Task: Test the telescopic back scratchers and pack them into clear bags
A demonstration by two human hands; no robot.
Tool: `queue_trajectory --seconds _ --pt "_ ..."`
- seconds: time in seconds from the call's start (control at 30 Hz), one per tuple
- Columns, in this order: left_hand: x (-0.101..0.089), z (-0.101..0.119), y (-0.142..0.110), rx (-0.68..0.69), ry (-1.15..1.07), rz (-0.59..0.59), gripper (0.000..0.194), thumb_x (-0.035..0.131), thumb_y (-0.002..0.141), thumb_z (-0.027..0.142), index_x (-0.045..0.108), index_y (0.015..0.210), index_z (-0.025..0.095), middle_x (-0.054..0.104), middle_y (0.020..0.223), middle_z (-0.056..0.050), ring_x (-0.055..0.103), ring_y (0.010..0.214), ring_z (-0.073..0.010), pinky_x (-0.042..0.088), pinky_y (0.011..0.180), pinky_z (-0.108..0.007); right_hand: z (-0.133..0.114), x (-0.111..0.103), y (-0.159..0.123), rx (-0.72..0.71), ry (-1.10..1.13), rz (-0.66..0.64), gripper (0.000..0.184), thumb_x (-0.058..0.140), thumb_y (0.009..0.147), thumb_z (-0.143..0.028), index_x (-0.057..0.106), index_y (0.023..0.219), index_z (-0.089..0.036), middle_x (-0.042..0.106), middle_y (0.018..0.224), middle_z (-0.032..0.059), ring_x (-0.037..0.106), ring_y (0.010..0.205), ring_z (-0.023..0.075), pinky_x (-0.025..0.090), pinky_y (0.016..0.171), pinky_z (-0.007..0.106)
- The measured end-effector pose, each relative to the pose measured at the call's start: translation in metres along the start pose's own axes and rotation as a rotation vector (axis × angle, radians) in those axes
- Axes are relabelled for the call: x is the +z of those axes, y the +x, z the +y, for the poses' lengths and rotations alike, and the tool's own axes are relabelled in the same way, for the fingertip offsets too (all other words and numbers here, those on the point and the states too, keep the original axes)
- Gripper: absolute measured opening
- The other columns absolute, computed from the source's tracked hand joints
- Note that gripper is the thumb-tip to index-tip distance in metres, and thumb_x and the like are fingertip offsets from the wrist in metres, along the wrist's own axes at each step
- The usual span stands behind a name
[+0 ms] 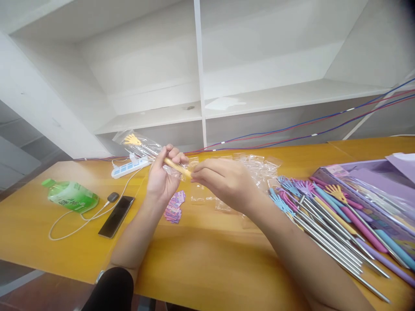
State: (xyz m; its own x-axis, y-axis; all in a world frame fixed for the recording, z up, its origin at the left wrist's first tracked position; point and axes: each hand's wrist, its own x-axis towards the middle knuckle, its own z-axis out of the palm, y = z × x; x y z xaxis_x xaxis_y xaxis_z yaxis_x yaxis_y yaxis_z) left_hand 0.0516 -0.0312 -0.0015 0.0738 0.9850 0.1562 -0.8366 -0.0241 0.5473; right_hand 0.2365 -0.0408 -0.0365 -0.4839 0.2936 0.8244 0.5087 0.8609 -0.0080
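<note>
yellow backscratcher (pixel 149 150) | handle (pixel 177 166) within left fingers (pixel 173 153) | end (pixel 187 173) at right fingers (pixel 206 172)

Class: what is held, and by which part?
A back scratcher, partly in a clear bag: left hand around the yellow handle, right hand pinching at its end.

ref = pink-purple card pile (pixel 174 208) on wooden table (pixel 207 259). above it, left hand (pixel 161 179) grips bagged yellow back scratcher (pixel 177 167), right hand (pixel 228 179) pinches its handle end. left of cards: smartphone (pixel 116 217), then green-capped bottle (pixel 73 195). beyond cards, leftward: white power strip (pixel 130 169). right of cards: clear bags (pixel 257 167), loose back scratchers (pixel 329 228), purple box (pixel 359 166) furthest.
</note>
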Motion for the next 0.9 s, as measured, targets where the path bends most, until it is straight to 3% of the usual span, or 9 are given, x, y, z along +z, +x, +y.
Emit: queue_trajectory --seconds 0.23,0.43,0.53,0.63,0.67,0.77,0.9 --pt "-0.001 -0.015 -0.008 -0.058 0.038 -0.009 0.040 0.032 0.117 0.020 0.061 0.091 0.015 0.054 0.073 0.003 0.059 0.063 -0.0055 0.059 0.079 -0.019 -0.001 0.004 0.001 -0.052 -0.084 0.105 0.018 0.062 0.107 -0.021 0.073 0.093 -0.018 0.079 0.094 0.0000 0.068 0.081 0.0118 0.045 0.072 0.028" --pt "-0.005 -0.017 -0.009 -0.031 0.134 0.002 0.032 0.041 0.115 0.020 0.065 0.093 0.016 0.069 0.082 -0.001 0.070 0.074 -0.0093 0.063 0.095 -0.029 0.000 0.006 0.003 -0.012 -0.100 0.129 0.022 0.063 0.108 -0.026 0.070 0.088 -0.018 0.071 0.082 0.0000 0.062 0.074 0.0115 0.041 0.070 0.028" --pt "-0.004 -0.008 -0.007 -0.017 0.178 0.059 0.028 0.045 0.113 0.017 0.068 0.097 0.016 0.077 0.093 -0.003 0.076 0.082 -0.0106 0.063 0.100 -0.031 0.005 0.000 0.004 -0.040 -0.014 0.077 0.025 0.065 0.107 -0.041 0.069 0.097 -0.018 0.073 0.093 0.0008 0.064 0.082 0.0120 0.042 0.074 0.029" --pt "-0.004 0.000 -0.004 0.023 0.195 0.086 0.027 0.046 0.113 0.017 0.069 0.098 0.016 0.080 0.101 -0.005 0.078 0.087 -0.0118 0.064 0.098 -0.031 0.012 -0.008 0.005 -0.100 0.052 -0.040 0.046 0.069 0.099 -0.061 0.069 0.117 -0.019 0.073 0.121 0.0062 0.067 0.101 0.0159 0.045 0.084 0.032" --pt "-0.004 0.002 -0.004 0.024 0.200 0.089 0.027 0.046 0.113 0.017 0.069 0.099 0.016 0.081 0.103 -0.005 0.079 0.088 -0.0123 0.064 0.098 -0.031 0.013 -0.010 0.005 -0.114 0.039 -0.056 0.044 0.070 0.100 -0.060 0.069 0.119 -0.020 0.072 0.127 0.0072 0.066 0.104 0.0168 0.045 0.084 0.033" --pt "-0.007 0.001 -0.002 -0.002 0.230 0.066 0.021 0.050 0.111 0.017 0.070 0.102 0.017 0.081 0.105 -0.005 0.079 0.092 -0.0144 0.063 0.099 -0.034 0.012 -0.011 0.005 -0.145 -0.019 0.010 0.011 0.065 0.107 -0.034 0.070 0.109 -0.025 0.074 0.125 0.0023 0.064 0.098 0.0148 0.041 0.080 0.033" --pt "-0.016 -0.003 0.002 -0.063 0.310 -0.025 0.007 0.064 0.105 0.022 0.070 0.105 0.018 0.080 0.113 -0.007 0.079 0.097 -0.0170 0.062 0.093 -0.032 0.005 -0.008 0.009 -0.178 0.051 0.095 0.011 0.060 0.108 -0.020 0.067 0.100 -0.024 0.078 0.109 -0.0019 0.062 0.094 0.0132 0.045 0.085 0.032"
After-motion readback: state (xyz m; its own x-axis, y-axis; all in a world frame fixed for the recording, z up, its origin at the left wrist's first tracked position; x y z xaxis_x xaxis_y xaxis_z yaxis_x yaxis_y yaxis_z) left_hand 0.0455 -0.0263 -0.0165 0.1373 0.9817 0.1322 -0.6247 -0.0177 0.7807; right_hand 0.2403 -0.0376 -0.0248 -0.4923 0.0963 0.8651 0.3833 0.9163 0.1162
